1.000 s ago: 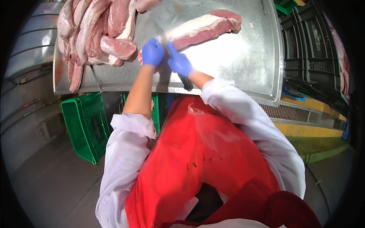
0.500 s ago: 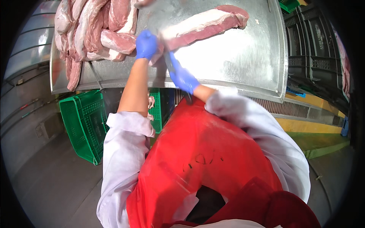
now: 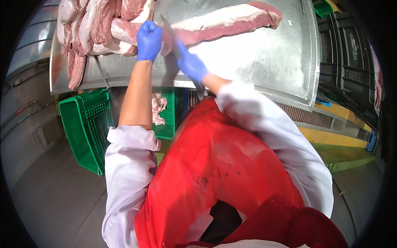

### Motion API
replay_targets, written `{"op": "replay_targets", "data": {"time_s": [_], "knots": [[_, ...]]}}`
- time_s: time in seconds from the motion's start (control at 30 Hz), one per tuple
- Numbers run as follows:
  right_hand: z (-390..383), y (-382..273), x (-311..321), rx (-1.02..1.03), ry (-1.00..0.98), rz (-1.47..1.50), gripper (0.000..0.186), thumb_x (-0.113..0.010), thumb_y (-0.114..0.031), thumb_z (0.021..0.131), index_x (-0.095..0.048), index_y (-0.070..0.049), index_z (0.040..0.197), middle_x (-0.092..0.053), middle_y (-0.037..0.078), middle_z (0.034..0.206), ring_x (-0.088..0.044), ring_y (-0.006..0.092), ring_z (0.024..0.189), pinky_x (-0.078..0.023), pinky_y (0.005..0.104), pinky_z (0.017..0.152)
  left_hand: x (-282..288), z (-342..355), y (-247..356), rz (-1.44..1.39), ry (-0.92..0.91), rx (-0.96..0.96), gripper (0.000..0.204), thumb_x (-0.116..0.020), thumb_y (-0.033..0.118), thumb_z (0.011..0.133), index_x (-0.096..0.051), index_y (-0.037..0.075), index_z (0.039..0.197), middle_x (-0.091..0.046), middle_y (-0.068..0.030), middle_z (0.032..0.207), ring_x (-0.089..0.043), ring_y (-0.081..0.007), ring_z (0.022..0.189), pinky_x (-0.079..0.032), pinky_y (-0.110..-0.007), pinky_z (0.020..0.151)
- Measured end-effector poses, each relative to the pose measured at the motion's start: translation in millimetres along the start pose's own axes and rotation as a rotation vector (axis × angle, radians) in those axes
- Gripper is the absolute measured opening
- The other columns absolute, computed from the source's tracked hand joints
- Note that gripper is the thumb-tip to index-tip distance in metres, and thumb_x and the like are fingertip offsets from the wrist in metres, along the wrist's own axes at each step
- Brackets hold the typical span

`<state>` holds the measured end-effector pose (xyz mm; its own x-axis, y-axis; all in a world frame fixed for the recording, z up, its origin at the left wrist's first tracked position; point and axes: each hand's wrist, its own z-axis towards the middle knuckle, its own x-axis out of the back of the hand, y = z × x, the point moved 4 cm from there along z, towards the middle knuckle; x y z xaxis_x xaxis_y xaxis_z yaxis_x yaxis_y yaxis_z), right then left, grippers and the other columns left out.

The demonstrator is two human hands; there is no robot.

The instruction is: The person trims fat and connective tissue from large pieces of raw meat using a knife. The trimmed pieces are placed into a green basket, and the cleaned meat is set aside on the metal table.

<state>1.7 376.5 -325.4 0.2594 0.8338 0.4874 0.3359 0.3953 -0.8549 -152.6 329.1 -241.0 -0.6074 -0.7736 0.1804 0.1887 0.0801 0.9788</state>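
A long loin of meat [image 3: 231,27], pink with a pale fat strip along its top, lies across the metal table [image 3: 264,62]. My left hand [image 3: 149,41], in a blue glove, is closed at the loin's left end; the part inside the fist is hidden. Blue-gloved too, my right hand [image 3: 192,65] is wrapped round a knife, just below the meat and right of my left hand. The knife's blade [image 3: 168,29] points up and away across the loin's left end, blurred by motion.
Several meat pieces [image 3: 97,29] are heaped at the table's far left. Below the near edge are a tilted green crate [image 3: 82,132] and another green crate [image 3: 167,130] with pale trimmings [image 3: 158,108] in it. Black crates [image 3: 345,53] stand beyond the right edge.
Both hands have shifted a little left in the picture, and the knife blade shows further up past the meat. The whole view has also moved slightly; more trimmings show in the green crate.
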Motion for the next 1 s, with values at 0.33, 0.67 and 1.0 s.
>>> {"op": "replay_targets", "data": {"time_s": [0.33,0.67,1.0], "knots": [[-29,-15,-31,0.147,0.080,0.047,0.080,-0.050,-0.008,0.086,-0.010,-0.006,0.155,-0.067,0.030,0.088,-0.064,0.0499,0.079,-0.051,0.0576,0.073,65,-22,15,-0.237,0.209,0.066,0.022,-0.060,-0.004,0.084,-0.048,0.013,0.079,-0.048,0.0036,0.075,-0.048,-0.0062,0.068,-0.043,-0.025,0.059],[-125,22,73,-0.008,-0.136,0.130,0.072,-0.048,-0.013,0.091,-0.020,-0.019,0.157,-0.067,0.025,0.079,-0.067,0.0453,0.076,-0.051,0.0528,0.072,223,-45,11,0.277,0.329,0.019,0.015,-0.062,-0.001,0.086,-0.053,0.009,0.081,-0.051,0.0021,0.072,-0.047,-0.0077,0.064,-0.044,-0.023,0.061],[-53,38,130,-0.090,0.167,0.283,0.077,-0.056,-0.014,0.091,-0.020,-0.025,0.158,-0.067,0.017,0.071,-0.067,0.0224,0.060,-0.055,0.0370,0.062,28,-12,-78,1.020,-0.148,0.121,0.048,-0.073,0.020,0.073,-0.059,0.009,0.118,-0.067,-0.0205,0.109,-0.065,-0.0378,0.098,-0.052,-0.046,0.084]]}}
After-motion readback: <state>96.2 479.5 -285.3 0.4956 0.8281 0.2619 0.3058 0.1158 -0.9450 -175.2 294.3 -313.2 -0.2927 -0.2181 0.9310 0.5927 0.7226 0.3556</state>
